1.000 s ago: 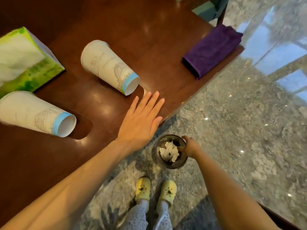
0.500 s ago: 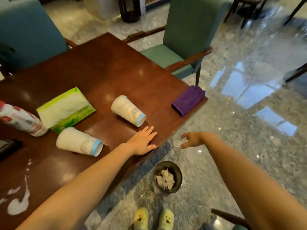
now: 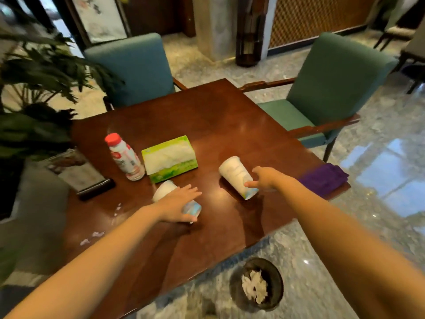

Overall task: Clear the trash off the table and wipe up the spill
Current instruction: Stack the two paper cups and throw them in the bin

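From the head camera, two paper cups lie on their sides on the brown worktop (image 3: 230,116). The left hand (image 3: 177,207) lies over the near cup (image 3: 164,192), fingers spread and draped on it. The right hand (image 3: 266,178) touches the far cup (image 3: 236,176), fingers loosely parted, grip unclear. One bottle (image 3: 125,157), one tissue box (image 3: 170,158), one purple cloth (image 3: 324,179), white spill drops (image 3: 92,236), and one bin (image 3: 256,284) on the floor holding crumpled tissue.

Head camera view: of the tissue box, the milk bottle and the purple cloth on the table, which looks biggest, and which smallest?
1. Tissue box, largest.
2. Purple cloth and milk bottle: they look alike in size; the cloth is partly hidden behind the right forearm, so I won't rank them.
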Demonstrator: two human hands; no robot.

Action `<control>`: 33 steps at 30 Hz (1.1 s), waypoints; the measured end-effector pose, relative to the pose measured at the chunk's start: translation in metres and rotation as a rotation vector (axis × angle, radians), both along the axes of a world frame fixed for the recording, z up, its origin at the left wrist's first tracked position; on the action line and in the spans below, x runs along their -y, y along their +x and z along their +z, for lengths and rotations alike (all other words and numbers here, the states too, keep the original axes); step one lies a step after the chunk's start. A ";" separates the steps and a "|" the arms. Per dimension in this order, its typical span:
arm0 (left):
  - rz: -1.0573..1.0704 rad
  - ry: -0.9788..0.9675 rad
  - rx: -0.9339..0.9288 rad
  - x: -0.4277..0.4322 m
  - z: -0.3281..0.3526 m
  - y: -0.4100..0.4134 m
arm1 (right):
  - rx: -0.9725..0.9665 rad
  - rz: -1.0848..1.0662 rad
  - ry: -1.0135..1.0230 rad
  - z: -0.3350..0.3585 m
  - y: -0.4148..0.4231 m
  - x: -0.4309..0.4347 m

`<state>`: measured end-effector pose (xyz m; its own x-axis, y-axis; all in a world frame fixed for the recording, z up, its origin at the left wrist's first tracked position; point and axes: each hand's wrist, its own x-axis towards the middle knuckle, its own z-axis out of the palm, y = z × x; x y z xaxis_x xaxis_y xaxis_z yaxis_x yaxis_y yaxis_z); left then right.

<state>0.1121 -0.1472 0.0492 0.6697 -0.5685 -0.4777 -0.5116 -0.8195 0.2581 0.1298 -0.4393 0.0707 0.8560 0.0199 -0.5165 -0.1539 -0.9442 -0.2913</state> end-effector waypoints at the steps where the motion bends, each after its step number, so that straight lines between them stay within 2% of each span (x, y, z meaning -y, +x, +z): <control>1: 0.009 0.016 0.004 -0.009 -0.005 0.002 | 0.015 0.002 -0.005 -0.004 0.006 -0.011; 6: -0.036 0.075 0.049 -0.025 -0.032 0.015 | 0.107 -0.055 -0.069 -0.037 0.018 -0.047; 17: -0.099 0.009 0.204 -0.032 -0.054 0.037 | 0.241 -0.191 -0.053 -0.078 0.009 -0.062; 28: -0.079 -0.177 0.248 0.028 -0.024 0.042 | 0.285 -0.301 0.042 -0.040 -0.021 -0.009; 33: -0.080 -0.329 0.206 0.086 -0.006 0.036 | 0.269 -0.475 0.150 -0.018 -0.058 0.042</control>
